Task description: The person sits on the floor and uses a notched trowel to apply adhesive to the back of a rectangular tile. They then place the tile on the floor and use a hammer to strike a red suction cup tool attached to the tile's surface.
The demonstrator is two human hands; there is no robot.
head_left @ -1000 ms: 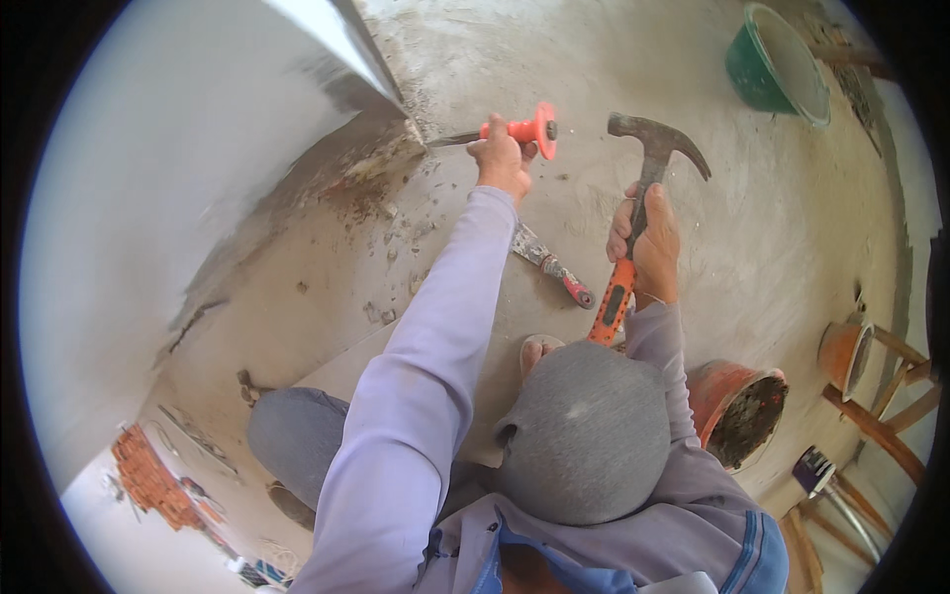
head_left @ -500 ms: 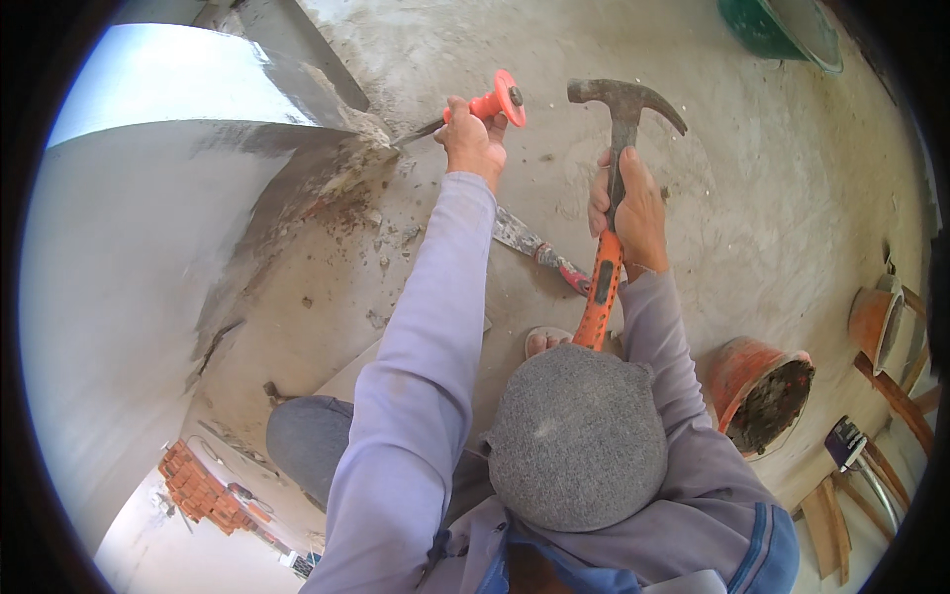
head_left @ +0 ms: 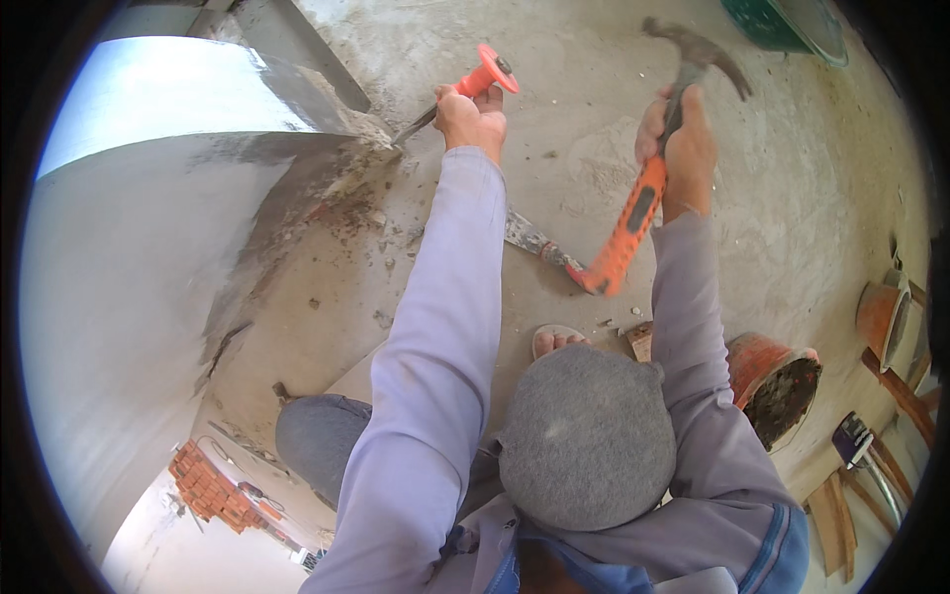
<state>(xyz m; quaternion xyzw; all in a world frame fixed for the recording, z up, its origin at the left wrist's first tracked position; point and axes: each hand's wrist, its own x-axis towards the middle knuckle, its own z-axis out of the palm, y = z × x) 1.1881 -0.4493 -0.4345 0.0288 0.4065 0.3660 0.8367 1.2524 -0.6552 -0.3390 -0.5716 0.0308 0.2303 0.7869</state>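
My left hand (head_left: 473,124) is closed around the red guarded grip of a chisel (head_left: 485,73). The chisel's blade slants down to the left, its tip at the broken lower corner of the wall (head_left: 374,131). In my right hand (head_left: 690,148) is a claw hammer (head_left: 633,226), gripped high on the handle near the head. The hammer is raised to the right, apart from the chisel, its head slightly blurred. On the floor between my arms lies a flat, mortar-stained tool with a red handle (head_left: 539,245), partly hidden by my left sleeve and the hammer's end.
Crumbled mortar (head_left: 346,233) lies along the wall's foot. To the right stand an orange bucket (head_left: 767,376) with dark contents, another orange bucket (head_left: 879,312) and wooden boards (head_left: 829,520). A green tub (head_left: 787,25) is at the far right, a brick stack (head_left: 210,485) at the lower left.
My right hand has swung the hammer up and to the right, away from the chisel. My left hand has shifted slightly farther away, still holding the chisel at the wall corner.
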